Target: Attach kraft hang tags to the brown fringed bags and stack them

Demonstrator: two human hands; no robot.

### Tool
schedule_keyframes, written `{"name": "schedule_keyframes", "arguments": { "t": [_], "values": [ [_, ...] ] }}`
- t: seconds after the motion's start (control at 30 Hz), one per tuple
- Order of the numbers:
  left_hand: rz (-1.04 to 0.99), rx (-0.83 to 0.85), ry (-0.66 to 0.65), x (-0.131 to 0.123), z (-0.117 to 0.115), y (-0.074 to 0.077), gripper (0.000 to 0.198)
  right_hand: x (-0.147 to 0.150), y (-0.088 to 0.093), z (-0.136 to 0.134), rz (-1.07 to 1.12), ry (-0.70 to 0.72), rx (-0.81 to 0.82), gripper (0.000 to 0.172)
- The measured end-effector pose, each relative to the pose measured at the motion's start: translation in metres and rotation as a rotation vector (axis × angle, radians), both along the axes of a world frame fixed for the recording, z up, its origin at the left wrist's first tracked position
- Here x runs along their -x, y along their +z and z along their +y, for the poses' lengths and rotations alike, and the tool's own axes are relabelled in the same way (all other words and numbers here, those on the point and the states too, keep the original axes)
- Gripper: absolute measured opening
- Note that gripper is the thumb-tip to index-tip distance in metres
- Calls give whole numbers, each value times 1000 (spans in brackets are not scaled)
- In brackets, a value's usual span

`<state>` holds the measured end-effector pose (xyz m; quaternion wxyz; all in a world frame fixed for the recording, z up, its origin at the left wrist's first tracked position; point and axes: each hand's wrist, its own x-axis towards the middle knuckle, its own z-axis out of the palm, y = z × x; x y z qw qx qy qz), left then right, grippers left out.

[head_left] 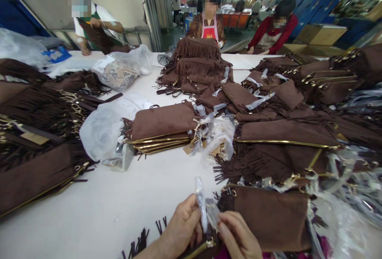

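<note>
Near: plastic wrap (201,207), gripped by my left fingers (190,205) and right fingers (228,233), stood above one zipped brown bag (199,249).

Open way over the left half of the table's near edge; the right half is blocked.
The table (98,211) lies bare from the dark fringe (140,244) beside the left hand (183,223) to the bag pile (36,175) along the left edge, and beyond the hands to the middle stack (164,121). A clear plastic bag (100,131) narrows the gap between pile and stack. Brown bags (286,131) crowd the right edge, one just beside the right hand (238,235).
</note>
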<state>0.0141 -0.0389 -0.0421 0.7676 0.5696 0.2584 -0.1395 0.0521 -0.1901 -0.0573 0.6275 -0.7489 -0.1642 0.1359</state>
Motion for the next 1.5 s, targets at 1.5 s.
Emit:
{"name": "schedule_keyframes", "arguments": {
  "t": [1.5],
  "values": [
    [-581, -1130, -108, -10, 12, 22, 14, -7, 5, 29, 309, 0, 4, 30]
  ]
}}
